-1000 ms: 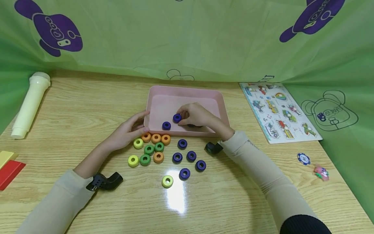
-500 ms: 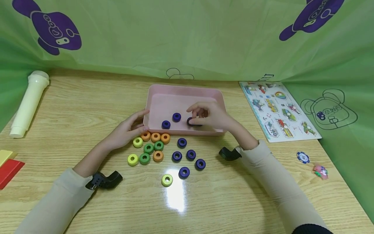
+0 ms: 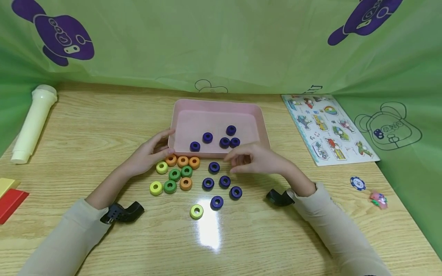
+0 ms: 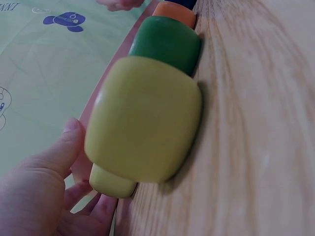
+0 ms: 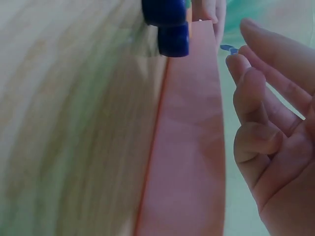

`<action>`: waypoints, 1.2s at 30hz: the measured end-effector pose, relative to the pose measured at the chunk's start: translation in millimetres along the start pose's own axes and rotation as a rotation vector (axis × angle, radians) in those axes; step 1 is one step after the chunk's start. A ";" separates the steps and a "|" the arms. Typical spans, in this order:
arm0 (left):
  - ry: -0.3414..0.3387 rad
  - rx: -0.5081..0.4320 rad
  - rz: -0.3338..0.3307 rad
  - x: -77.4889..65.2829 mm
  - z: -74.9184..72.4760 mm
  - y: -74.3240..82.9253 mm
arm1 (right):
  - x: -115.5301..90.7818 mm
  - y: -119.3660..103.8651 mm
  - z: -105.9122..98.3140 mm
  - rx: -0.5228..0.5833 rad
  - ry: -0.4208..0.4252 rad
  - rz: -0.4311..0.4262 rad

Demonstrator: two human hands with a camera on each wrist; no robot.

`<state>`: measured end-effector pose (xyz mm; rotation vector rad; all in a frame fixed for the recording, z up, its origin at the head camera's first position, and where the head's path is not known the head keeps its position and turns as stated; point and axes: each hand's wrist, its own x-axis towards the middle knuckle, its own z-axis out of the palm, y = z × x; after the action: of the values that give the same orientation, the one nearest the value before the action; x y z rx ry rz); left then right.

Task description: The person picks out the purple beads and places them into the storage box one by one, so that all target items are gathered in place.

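Note:
My left hand [image 3: 144, 155] rests against the left side of a shallow pink tray [image 3: 221, 107], fingers loosely bent and thumb near its front corner. My right hand [image 3: 257, 159] hovers over the tray's front rim, toward its right end, fingers slightly bent and nothing between them. Several dark blue rings [image 3: 207, 137] lie inside the tray. In front of it, several more blue rings [image 3: 216, 202] lie on the table, beside orange rings [image 3: 185, 183], green rings [image 3: 170, 186] and yellow rings [image 3: 196, 211]. A yellow ring [image 4: 145, 120] looms large in the left wrist view.
A picture puzzle board [image 3: 329, 130] lies at the right, with a poker chip [image 3: 357, 183] and a small pink figure [image 3: 378, 200] nearer. At the left are a cream microphone-shaped tube [image 3: 34, 124] and red [image 3: 12, 205] and yellow blocks. A green printed sheet [image 3: 214, 46] hangs behind.
My right hand has let go of blue rings inside the tray and drawn back right and toward me, over the front rim. The left hand stays at the tray's side.

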<state>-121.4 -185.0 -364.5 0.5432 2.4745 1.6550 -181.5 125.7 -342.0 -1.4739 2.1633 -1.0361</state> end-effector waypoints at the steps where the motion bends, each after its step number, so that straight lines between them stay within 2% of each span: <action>1: 0.001 0.001 0.001 0.1 0.1 -0.3 | -0.3 0.2 1.2 -0.014 -0.010 0.006; 13: -0.001 -0.018 0.021 6.3 -1.7 -28.9 | -2.4 5.0 8.4 -0.076 -0.103 0.081; 20: 0.016 -0.010 0.029 5.5 -2.7 -29.9 | -1.7 7.4 11.7 -0.108 -0.134 0.068; 27: 0.014 -0.009 0.015 5.7 -2.4 -30.2 | -2.3 7.8 14.7 -0.100 -0.163 0.113; 36: 0.012 -0.016 0.020 5.3 -2.7 -31.1 | -2.4 7.4 20.6 -0.103 -0.195 0.108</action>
<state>-134.3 -196.0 -391.2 0.5599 2.4708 1.6887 -172.6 121.5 -361.8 -1.4201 2.1566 -0.7232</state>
